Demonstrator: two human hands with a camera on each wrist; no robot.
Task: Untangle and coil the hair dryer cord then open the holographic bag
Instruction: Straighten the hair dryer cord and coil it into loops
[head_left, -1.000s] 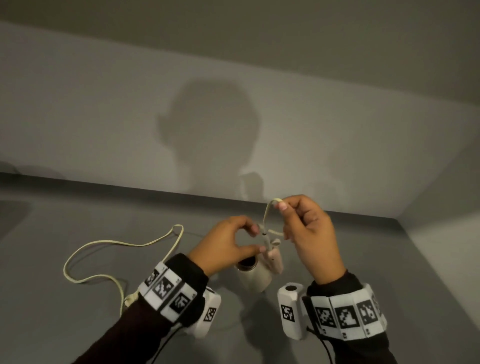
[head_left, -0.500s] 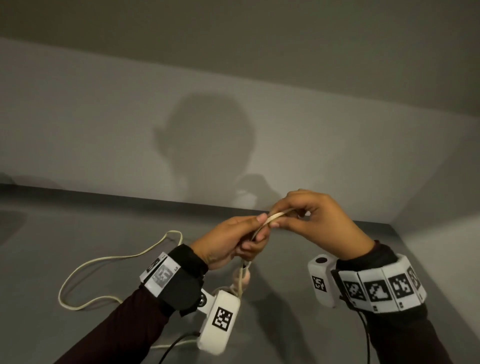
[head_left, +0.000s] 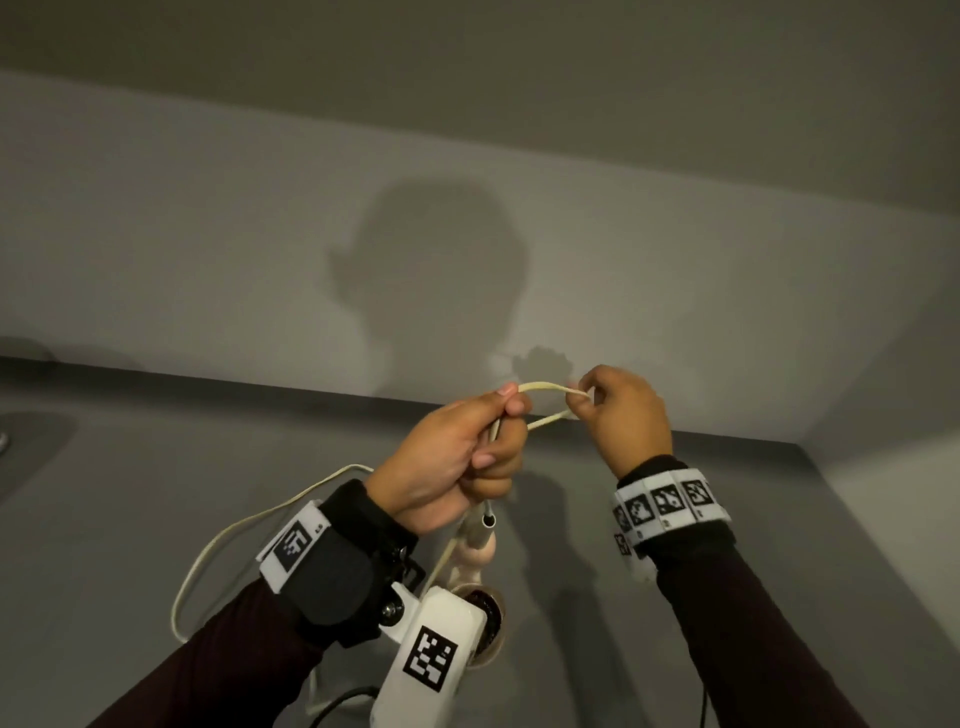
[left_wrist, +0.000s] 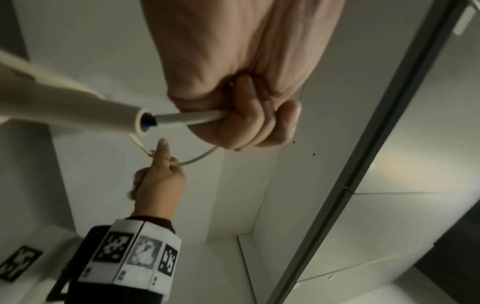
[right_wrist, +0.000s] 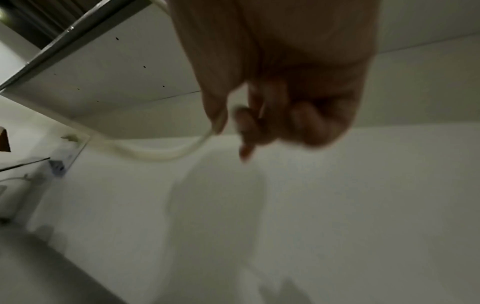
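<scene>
A cream hair dryer cord (head_left: 540, 387) runs in a small loop between my two raised hands. My left hand (head_left: 457, 462) grips the cord where it leaves the dryer's handle; in the left wrist view the fingers (left_wrist: 257, 123) curl round the cord (left_wrist: 187, 118). My right hand (head_left: 623, 415) pinches the loop's far end, blurred in the right wrist view, with the cord (right_wrist: 161, 154) trailing off. The pale pink hair dryer (head_left: 475, 551) hangs below my left hand, its dark nozzle partly hidden by the wrist camera. Slack cord (head_left: 234, 535) trails left over the grey surface. No holographic bag is in view.
A grey tabletop (head_left: 156, 493) meets a pale wall (head_left: 260, 249) at the back and another at the right. A dark rounded shape (head_left: 26, 447) lies at the left edge. A cabinet edge (left_wrist: 376, 144) and shelf underside (right_wrist: 116, 78) show overhead.
Both hands rose and the dryer lifted off the table, hanging from my left hand. My right hand drew a cord loop out to the right, widening the gap between the hands.
</scene>
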